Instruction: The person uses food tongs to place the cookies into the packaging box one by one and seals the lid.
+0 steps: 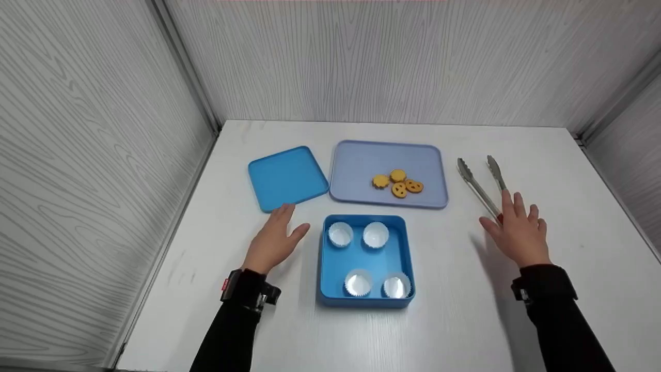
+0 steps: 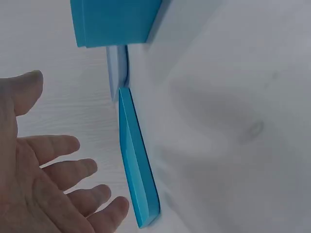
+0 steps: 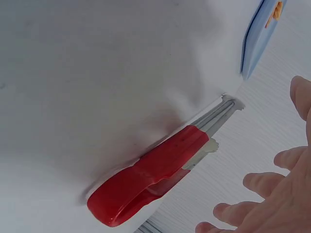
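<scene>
My left hand (image 1: 271, 240) hovers with fingers spread between the flat blue lid (image 1: 287, 178) and the square blue box (image 1: 330, 268), holding nothing. Inside the box stand several white paper cups (image 1: 376, 235), two at the far side and two at the near side. On the right, my right hand (image 1: 521, 232) is held over the tongs (image 1: 477, 188), its fingers apart. The right wrist view shows the tongs' red handle (image 3: 150, 177) lying on the table, with a gap between it and the fingers (image 3: 265, 183).
A pale blue-purple tray (image 1: 356, 165) lies behind the box, bearing small round yellow biscuits (image 1: 397, 175) and pretzel-shaped biscuits (image 1: 399, 190). The white table (image 1: 454, 330) is bounded by grey wood-grain panels (image 1: 361, 62) at the back and sides.
</scene>
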A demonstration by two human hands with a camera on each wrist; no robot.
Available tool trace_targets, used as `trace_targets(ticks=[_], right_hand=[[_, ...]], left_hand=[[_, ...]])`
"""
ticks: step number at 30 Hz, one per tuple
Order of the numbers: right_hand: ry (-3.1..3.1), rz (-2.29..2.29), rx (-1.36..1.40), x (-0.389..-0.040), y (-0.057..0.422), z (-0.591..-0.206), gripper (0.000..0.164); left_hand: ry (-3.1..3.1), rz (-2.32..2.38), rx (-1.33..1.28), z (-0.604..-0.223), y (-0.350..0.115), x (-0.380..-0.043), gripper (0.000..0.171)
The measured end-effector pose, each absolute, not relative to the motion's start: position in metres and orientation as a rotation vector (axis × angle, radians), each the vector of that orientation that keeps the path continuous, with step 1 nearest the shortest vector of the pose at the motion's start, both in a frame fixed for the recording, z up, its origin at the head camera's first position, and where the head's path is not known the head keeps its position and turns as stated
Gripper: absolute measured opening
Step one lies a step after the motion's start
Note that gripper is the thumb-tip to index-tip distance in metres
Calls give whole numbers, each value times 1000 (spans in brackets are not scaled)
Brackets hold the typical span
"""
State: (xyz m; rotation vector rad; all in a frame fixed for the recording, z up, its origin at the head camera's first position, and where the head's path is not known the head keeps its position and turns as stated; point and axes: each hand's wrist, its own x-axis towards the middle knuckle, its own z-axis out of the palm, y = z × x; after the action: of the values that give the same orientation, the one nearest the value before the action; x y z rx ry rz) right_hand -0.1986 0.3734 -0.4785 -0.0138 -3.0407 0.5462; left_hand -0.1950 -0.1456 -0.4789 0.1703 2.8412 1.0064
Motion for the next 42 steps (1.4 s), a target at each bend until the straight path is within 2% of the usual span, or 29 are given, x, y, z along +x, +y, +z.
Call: trace_targets(ticks=[11,15,25,35,42], right_hand=[[-2956,468,-135,-198,387,-486,82],[-2931,442,-153,-197,393,-491,79],[-3037,466,-229,-196,405,-497,85],[-3026,464,-225,-195,412,-507,61],[-3090,507,-224,-197,415,-507,57]], left_hand=[[2604,1354,-92,-475,-118,-173,59],[2547,1363,-100,-473,-110,-170,58],[2471,1356,-106,-479,-101,-168,60],[2484,1368,-73,-485,-97,-168,50],[2539,1318,-65,-488,-95,-169,47]])
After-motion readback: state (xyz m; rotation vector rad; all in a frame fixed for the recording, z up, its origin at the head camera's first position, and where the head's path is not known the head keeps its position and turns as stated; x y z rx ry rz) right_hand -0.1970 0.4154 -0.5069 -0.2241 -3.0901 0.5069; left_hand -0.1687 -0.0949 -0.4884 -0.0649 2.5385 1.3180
